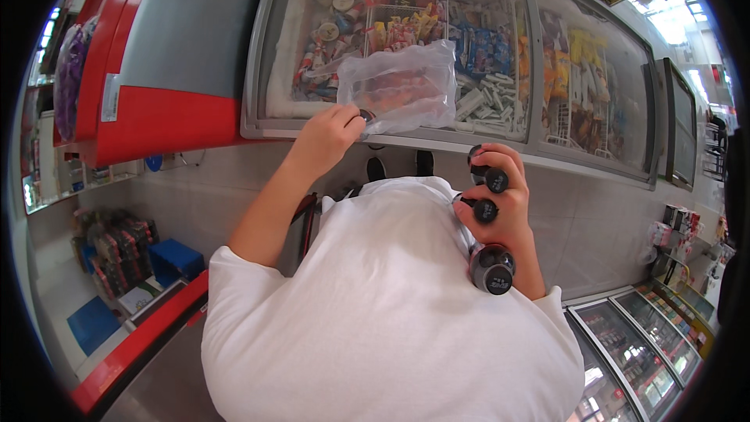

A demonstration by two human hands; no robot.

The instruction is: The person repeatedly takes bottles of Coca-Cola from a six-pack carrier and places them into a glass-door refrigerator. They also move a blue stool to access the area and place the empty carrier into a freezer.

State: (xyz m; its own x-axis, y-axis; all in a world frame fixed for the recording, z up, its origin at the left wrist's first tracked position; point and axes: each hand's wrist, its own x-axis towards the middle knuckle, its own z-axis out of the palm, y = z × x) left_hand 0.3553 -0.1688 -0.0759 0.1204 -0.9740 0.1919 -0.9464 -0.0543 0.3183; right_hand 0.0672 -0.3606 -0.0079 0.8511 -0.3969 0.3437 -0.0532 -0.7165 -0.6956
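My left hand (335, 132) grips a small dark-capped item (367, 115), perhaps a bottle top, at the near left corner of a clear plastic bag (404, 85). The bag lies crumpled on the glass lid of a chest freezer (398, 139). To the right, my right hand (501, 199) has its fingers around the necks of two dark bottles with black caps (497, 180). A third dark bottle (492, 269) is tucked between my right forearm and my white shirt, its black cap towards the camera.
Wrapped ice creams (410, 29) and tubs fill the freezer beneath the glass. At the left stands a red and grey counter (164, 123). Blue crates (176, 259) and packed drinks (117, 246) are at the lower left. Glass-topped display cases (627, 346) stand at the lower right.
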